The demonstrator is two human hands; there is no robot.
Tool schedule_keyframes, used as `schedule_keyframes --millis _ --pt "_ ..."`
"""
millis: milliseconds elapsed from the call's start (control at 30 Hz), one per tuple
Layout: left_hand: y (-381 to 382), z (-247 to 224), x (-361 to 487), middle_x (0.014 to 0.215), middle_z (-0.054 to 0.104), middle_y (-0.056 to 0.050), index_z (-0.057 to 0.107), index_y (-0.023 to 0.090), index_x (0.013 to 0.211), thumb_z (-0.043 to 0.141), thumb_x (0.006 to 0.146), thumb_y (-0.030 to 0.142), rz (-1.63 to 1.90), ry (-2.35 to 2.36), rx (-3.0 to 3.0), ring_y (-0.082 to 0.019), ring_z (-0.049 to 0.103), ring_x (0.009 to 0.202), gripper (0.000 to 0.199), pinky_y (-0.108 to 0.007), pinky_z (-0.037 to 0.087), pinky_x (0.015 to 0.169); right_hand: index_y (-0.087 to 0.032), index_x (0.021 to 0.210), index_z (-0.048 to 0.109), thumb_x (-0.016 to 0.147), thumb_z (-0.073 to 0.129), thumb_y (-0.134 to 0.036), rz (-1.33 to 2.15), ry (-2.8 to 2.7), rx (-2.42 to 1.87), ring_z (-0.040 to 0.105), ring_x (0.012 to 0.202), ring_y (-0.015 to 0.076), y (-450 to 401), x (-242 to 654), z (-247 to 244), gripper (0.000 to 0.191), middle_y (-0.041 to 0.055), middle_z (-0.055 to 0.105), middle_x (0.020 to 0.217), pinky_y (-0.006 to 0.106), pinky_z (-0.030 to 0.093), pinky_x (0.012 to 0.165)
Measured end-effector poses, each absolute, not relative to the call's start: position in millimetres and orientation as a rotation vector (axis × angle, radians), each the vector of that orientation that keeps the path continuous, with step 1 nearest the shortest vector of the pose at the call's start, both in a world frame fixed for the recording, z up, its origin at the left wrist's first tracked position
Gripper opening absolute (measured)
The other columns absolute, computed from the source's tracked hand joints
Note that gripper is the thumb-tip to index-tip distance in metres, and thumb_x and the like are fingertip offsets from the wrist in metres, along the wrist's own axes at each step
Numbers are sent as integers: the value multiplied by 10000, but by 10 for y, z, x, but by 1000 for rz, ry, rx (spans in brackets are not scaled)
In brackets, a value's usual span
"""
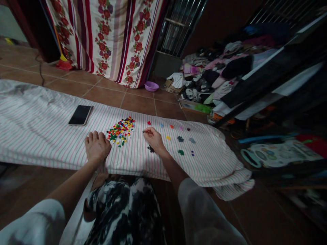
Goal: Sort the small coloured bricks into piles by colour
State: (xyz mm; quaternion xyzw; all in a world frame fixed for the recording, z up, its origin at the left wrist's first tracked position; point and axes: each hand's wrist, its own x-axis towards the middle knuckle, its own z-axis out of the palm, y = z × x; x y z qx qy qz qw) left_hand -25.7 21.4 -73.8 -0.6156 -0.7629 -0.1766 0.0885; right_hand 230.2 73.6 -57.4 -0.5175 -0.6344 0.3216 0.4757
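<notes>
A: Label check first. Any writing?
B: Printed board (pixel 283 151) at far right; its markings are too blurred and dim to read. Phone (pixel 80 115), one, dark screen up on the striped cloth (pixel 61 143).
A: Hands?
B: Right hand (pixel 153 136) above the cloth, fingertips pinched together on one small dark piece (pixel 144 131). Left hand (pixel 97 147) rests palm down beside the mixed pile (pixel 121 131), fingers side by side; whether anything sits beneath, cannot tell. Hands well apart from each other.
A: Counts?
B: One mixed pile, many colours, pieces too small and crowded to count. It lies between the two hands, toward the far edge. Sorted clusters, eleven: red (pixel 149 123), light blue (pixel 161 125), orange (pixel 172 126), pink (pixel 181 128), maroon (pixel 188 129), yellow (pixel 168 138), slate (pixel 180 139), grey (pixel 192 140), black (pixel 151 149), green (pixel 181 152), violet (pixel 192 153) (maroon reads nearly black in this light).
A: Beyond the cloth?
B: One purple bowl (pixel 151 86) on the tiles, near a floral curtain (pixel 109 37).
</notes>
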Motion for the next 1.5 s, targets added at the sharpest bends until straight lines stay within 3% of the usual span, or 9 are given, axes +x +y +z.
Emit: schedule_keyframes --millis 600,1000,1500 --pt "199 -721 -243 1101 610 -218 624 98 1021 352 910 271 -503 -2219 -1847 -363 500 1165 341 -490 376 947 -204 851 703 736 581 -243 158 -1164 -2145 674 854 205 493 4195 -523 172 47 730 857 296 494 807" --pt "205 -712 -236 1107 617 -209 626 113 1013 363 907 264 -496 -2229 -1840 -356 505 1166 321 -495 380 955 -208 887 728 778 560 -222 128 -1290 -2159 679 880 201 666 4303 -683 201 54 751 905 290 493 807" --pt "213 -744 -249 1129 610 -217 612 130 1026 346 908 278 -538 -2223 -1838 -357 488 1187 326 -506 381 963 -195 891 682 706 478 -306 193 -1040 -1807 695 837 213 653 4636 -817 297 58 726 850 404 532 899"
